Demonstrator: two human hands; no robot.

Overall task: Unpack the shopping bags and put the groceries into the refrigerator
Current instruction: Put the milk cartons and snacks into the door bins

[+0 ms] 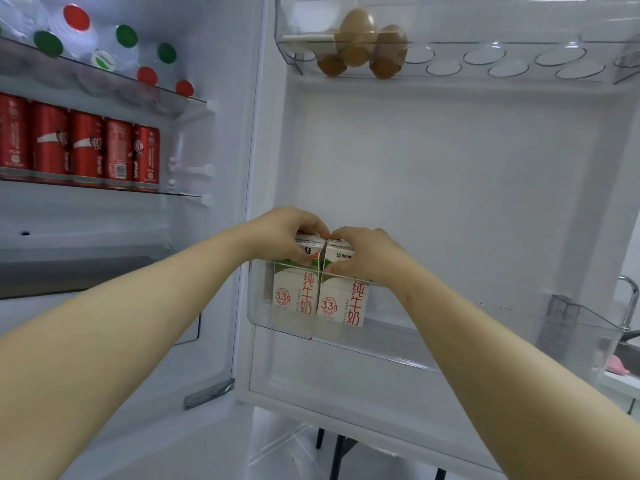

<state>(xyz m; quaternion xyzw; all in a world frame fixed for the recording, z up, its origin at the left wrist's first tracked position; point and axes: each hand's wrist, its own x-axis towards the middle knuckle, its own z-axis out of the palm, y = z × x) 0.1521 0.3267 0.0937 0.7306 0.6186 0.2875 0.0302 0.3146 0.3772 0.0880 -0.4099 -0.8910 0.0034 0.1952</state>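
As both arms reach to the open refrigerator door, the left hand grips the top of the left milk carton, thumb curled down its front, while the right hand clamps the top of the right milk carton. Both cartons stand upright, touching, at the left end of the clear door bin. Above, brown eggs, perhaps four though the plastic blurs the count, sit in the egg tray. Red cans line an inner shelf beneath capped water bottles.
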